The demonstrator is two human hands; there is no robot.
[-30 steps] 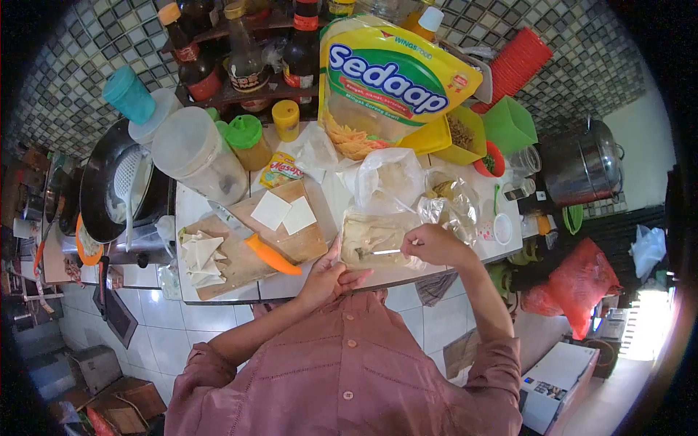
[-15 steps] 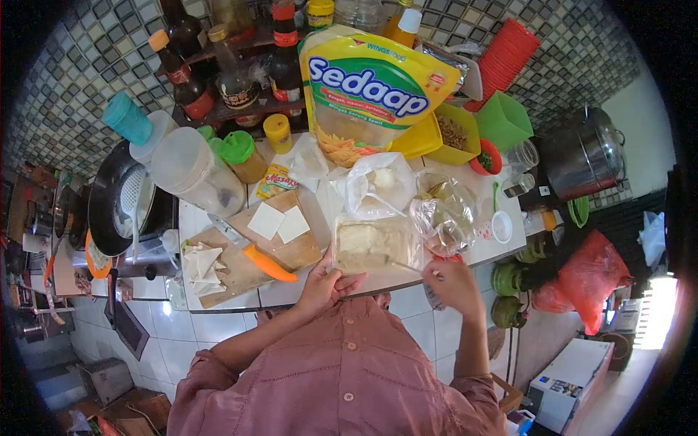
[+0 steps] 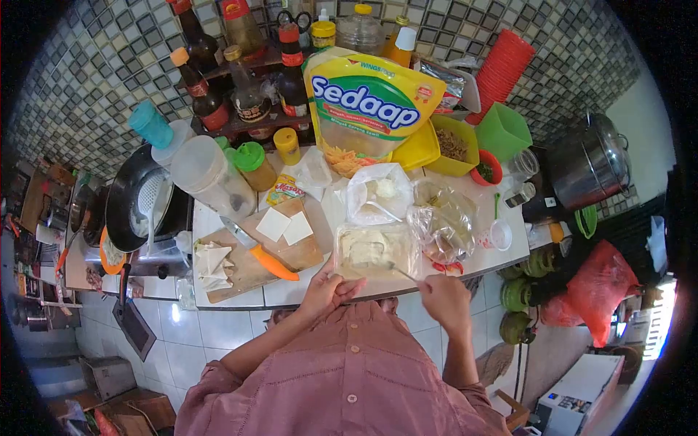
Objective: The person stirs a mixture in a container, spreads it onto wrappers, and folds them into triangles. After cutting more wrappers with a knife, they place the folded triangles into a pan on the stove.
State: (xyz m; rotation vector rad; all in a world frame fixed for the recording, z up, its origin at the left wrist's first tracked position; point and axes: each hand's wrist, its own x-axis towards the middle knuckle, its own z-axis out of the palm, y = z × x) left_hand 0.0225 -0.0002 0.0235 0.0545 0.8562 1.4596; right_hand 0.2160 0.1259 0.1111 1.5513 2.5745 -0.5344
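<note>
Left hand: fingers curled at the near left corner of a clear tub; I can't tell if they grip it.
Right hand: fingers closed around the handle of a metal utensil, its tip in pale paste.
Tub: at the front of the bench, holding the paste.
Cutting board: left of the tub, bearing an orange-handled knife.
White bag: open, just behind the tub.
Sedaap pouch: farther back.

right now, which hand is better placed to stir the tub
Probably the right hand: it holds the utensil reaching into the tub; the left hand is at the tub's near left corner.
</note>
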